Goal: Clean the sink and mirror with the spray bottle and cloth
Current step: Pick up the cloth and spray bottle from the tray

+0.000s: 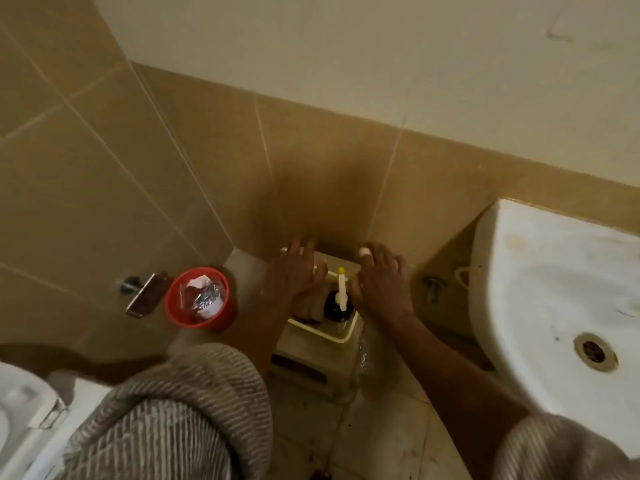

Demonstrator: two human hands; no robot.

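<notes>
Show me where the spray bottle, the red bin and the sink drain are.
spray bottle (pixel 342 289): head view, on its white nozzle.
red bin (pixel 173 311): head view, on its left rim.
sink drain (pixel 594 351): head view, on the drain's dark centre.

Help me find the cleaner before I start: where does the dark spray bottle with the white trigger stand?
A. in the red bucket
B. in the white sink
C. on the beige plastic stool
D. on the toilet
C: the dark spray bottle with the white trigger stands on the beige plastic stool, between both hands.
</notes>
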